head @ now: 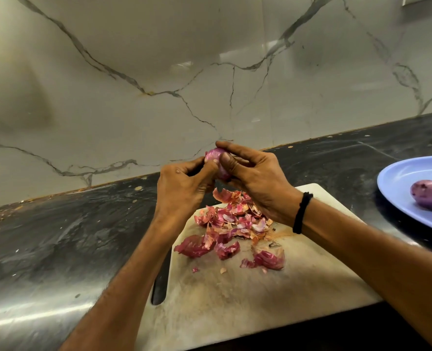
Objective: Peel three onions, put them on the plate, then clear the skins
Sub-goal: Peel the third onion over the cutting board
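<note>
Both hands hold one red onion (216,158) up above the far end of the white cutting board (248,300). My right hand (255,181) wraps around it from the right, thumb on its front. My left hand (182,186) pinches at its left side with the fingertips. Below them a pile of red onion skins (235,229) lies spread on the board. A peeled onion (430,195) rests on the blue plate (397,178) at the right edge; the plate is cut off by the frame.
The board sits on a dark, scuffed counter (70,236) with small skin scraps near the marble wall (159,72). The board's handle slot (160,287) faces left. The counter's front edge runs just below the board.
</note>
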